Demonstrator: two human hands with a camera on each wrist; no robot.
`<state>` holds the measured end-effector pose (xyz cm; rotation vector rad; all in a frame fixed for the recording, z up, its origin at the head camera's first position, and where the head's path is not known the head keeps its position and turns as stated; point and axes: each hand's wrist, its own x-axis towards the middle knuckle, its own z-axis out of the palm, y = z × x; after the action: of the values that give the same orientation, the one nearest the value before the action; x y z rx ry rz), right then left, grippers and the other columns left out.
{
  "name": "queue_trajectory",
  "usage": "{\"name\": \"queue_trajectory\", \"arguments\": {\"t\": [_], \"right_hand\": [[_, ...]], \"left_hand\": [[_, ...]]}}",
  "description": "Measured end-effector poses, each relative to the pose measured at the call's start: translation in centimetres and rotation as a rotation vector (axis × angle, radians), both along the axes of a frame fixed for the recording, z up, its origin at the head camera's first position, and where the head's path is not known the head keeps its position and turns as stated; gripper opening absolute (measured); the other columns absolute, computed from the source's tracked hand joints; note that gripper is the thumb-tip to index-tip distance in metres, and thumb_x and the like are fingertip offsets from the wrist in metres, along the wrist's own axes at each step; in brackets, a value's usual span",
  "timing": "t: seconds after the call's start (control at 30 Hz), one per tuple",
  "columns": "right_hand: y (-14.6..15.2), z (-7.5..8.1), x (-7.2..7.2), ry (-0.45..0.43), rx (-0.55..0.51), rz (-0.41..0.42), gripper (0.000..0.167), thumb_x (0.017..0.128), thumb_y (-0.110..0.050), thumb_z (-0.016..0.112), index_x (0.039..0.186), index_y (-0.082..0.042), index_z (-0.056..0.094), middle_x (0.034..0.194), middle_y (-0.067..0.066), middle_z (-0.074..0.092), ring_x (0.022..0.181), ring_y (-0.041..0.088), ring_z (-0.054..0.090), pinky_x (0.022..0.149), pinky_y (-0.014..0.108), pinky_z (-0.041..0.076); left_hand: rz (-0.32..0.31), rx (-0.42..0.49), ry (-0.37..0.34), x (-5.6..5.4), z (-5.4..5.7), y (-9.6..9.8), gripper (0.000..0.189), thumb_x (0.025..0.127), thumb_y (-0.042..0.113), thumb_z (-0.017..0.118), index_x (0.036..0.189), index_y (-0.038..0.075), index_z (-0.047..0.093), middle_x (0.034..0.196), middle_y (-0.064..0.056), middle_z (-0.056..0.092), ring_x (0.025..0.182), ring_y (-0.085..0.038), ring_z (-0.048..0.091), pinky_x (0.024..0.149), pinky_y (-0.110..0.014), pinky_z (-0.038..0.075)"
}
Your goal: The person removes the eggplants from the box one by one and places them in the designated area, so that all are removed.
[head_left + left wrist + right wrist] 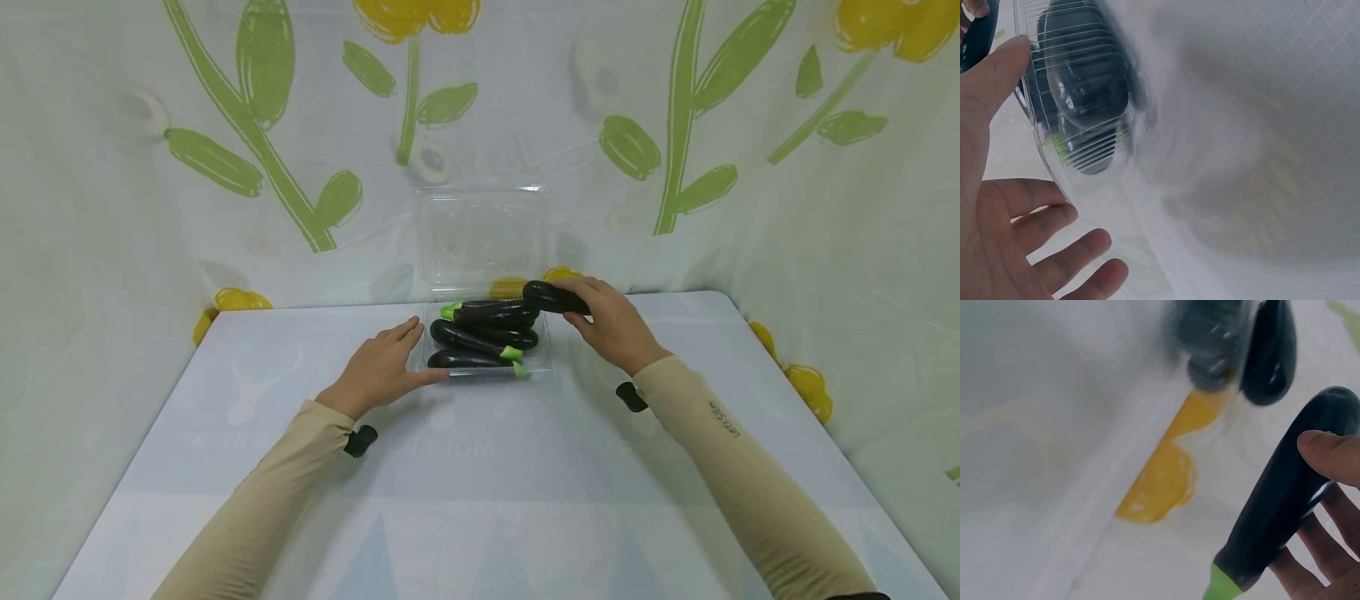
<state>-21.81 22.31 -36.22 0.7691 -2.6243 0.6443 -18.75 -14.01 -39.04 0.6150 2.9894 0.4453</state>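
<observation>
Several dark eggplants (pixel 495 313) with green stems lie stacked in a clear plastic clamshell box (pixel 546 350). Its clear lid (pixel 482 237) stands up at the back. My left hand (pixel 378 371) is at the box's front left corner, its thumb touching the front rim and its fingers spread along the left side, as the left wrist view also shows. Over the box's back right corner, my right hand (pixel 611 325) holds another eggplant (pixel 1285 500) between thumb and fingers. In the right wrist view that eggplant's green stem (pixel 1222 584) points down and left.
The box stands near the back edge of a white table (pixel 510 467). Behind it hangs a pale curtain (pixel 517 108) printed with green leaves and yellow flowers. Dark wrist devices (pixel 361 441) sit under both forearms.
</observation>
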Motion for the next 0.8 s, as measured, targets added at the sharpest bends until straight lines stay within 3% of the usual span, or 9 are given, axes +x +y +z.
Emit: {"name": "queue_trajectory", "arguments": {"t": [0.33,0.8], "right_hand": [[2.7,-0.7,-0.9,0.057,0.064,-0.069,0.055,0.087,-0.001,0.079,0.138,-0.014,0.062,0.134,0.011,0.064,0.128,0.031,0.055,0.105,0.048,0.046],[4.3,-2.9,-0.7,-0.044,0.165,-0.073,0.051,0.087,0.001,0.078,0.134,-0.009,0.062,0.13,0.018,0.061,0.114,0.041,0.061,0.096,0.056,0.05]], "left_hand": [[-0.003,0.0,-0.001,0.0,0.2,0.1,0.102,0.089,0.071,0.061,0.156,-0.002,0.034,0.164,-0.014,0.028,0.144,-0.042,0.037,0.114,-0.057,0.034],[0.002,-0.011,-0.019,0.1,0.1,-0.1,0.102,0.089,0.072,0.059,0.157,-0.001,0.033,0.165,-0.013,0.027,0.145,-0.04,0.035,0.116,-0.057,0.032]]}}
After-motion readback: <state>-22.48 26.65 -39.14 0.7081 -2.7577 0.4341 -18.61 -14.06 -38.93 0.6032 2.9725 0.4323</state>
